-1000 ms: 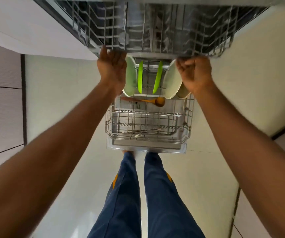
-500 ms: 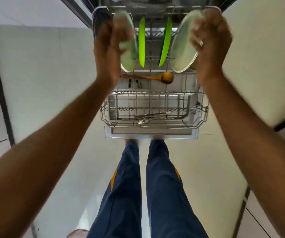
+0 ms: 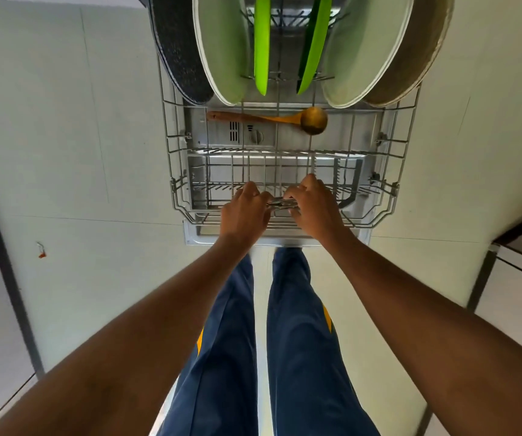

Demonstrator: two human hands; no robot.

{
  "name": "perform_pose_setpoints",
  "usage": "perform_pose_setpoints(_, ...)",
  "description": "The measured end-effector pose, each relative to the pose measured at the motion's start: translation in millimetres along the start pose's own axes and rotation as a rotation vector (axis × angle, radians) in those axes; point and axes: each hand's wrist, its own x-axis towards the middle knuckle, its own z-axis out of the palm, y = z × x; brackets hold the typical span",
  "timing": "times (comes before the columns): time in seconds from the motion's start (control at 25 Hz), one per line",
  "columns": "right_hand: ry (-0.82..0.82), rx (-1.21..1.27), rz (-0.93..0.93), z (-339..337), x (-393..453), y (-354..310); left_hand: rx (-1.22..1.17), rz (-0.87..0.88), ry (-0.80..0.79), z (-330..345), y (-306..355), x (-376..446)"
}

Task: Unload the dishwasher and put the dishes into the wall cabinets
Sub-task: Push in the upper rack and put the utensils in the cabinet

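Pulled-out grey wire lower dishwasher rack point(image 3: 391, 196) over pale floor tiles. At far end, upright: dark speckled pan point(image 3: 177, 51) far left, two pale green plates point(image 3: 221, 48), two bright green thin plates point(image 3: 261, 42), tan dish point(image 3: 417, 58) far right. Long-handled wooden spoon point(image 3: 284, 118) lying crosswise just nearer. At near edge, left hand point(image 3: 244, 212) and right hand point(image 3: 316, 206), fingers curled, pinching bundle of metal cutlery point(image 3: 281, 203) between them. Half a second earlier, both hands up by the plates; now down at near edge. No readable writing.

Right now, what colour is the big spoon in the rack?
Golden brown wood. The spoon shows best in the head view.
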Motion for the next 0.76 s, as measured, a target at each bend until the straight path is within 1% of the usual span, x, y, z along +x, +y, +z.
perform_pose_setpoints(0.08,-0.005,-0.062,-0.036,0.3,6.1,1.4,0.052,-0.006,-0.005,3.3,8.6,9.4)
perform_pose_setpoints(0.16,-0.007,-0.123,-0.039,2.9,9.8,1.3,0.185,0.039,-0.047,4.0,15.8,18.9)
perform_pose_setpoints(0.28,0.005,-0.274,0.017,9.8,13.7,1.9,0.420,0.109,-0.108,5.7,21.6,28.7)
perform_pose_setpoints(0.36,-0.003,-0.322,0.053,13.6,16.0,3.7,0.488,0.146,-0.135,7.6,23.6,35.2)
perform_pose_setpoints(0.52,-0.032,-0.310,0.045,19.3,24.2,4.6,0.483,0.243,-0.123,10.9,20.0,44.1)
perform_pose_setpoints(0.64,-0.050,-0.244,-0.023,18.0,24.9,11.3,0.418,0.308,-0.093,9.7,13.9,41.3)
perform_pose_setpoints(0.76,-0.054,-0.193,-0.089,13.9,20.2,18.4,0.281,0.322,-0.082,5.5,-4.0,42.5)
